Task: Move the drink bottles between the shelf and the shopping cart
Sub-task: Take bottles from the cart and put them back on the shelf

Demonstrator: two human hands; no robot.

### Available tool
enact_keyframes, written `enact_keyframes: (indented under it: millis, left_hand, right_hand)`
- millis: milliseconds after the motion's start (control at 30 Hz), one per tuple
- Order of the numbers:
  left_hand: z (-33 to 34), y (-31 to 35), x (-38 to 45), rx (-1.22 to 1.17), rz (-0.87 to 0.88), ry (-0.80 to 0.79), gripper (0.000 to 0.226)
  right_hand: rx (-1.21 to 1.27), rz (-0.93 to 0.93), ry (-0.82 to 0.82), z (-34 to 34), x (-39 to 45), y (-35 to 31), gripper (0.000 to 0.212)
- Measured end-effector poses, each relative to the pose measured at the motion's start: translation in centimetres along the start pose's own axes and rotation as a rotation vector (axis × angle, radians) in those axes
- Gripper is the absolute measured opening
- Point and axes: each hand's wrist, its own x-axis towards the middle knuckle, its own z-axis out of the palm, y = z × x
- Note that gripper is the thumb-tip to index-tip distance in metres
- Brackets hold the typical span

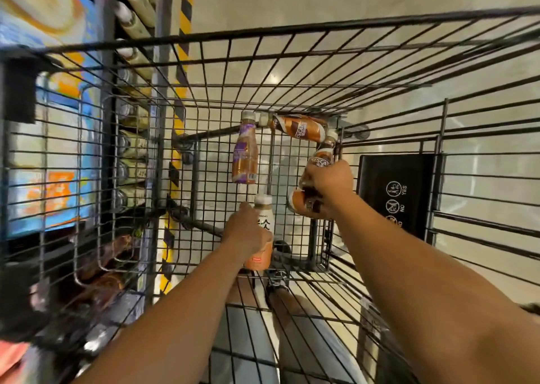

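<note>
I look straight down into a black wire shopping cart point(292, 91). My left hand point(245, 231) grips a white-and-orange drink bottle point(263, 217) near the cart's floor. My right hand point(327, 185) is wrapped around a brown coffee bottle point(309, 202) by the cart's right wall. A purple-labelled brown bottle point(245, 155) lies flat on the cart floor. Another brown coffee bottle point(298, 126) lies across the far end. The shelf point(134, 149) on the left holds rows of pale bottles, blurred.
A black child-seat flap point(394, 193) with warning icons hangs on the cart's right side. A yellow-and-black striped post point(184, 33) stands beyond the shelf. A blue-and-orange display point(52, 164) fills the far left. The pale tiled floor shows through the wire.
</note>
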Motion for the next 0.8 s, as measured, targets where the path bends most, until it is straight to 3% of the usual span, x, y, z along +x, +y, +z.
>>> enact_keyframes:
  millis: [67,233,333,500,800]
  left_hand:
    - [-0.6,0.0,-1.2,-0.057,0.004,0.023,0.066]
    - [-3.3,0.7,-6.7,-0.199,0.062,0.139,0.059]
    - [-5.8,1.2,-10.9,-0.320,0.108,0.239,0.057]
    - [-10.1,1.3,-18.5,-0.533,0.166,0.453,0.050]
    - [-17.7,-0.2,-35.4,-0.721,0.348,0.873,0.066]
  right_hand:
    - [0.110,0.037,-0.055,-0.9,-1.4,0.4,0.044]
    - [0.154,-0.051,-0.112,-4.5,-6.3,0.7,0.060]
    - [0.161,-0.203,-0.139,-6.7,-10.1,0.6,0.076]
    - [0.147,-0.494,-0.137,-10.8,-19.0,-2.1,0.055]
    - [0.198,-0.948,-0.177,-18.3,-35.4,-8.3,0.056]
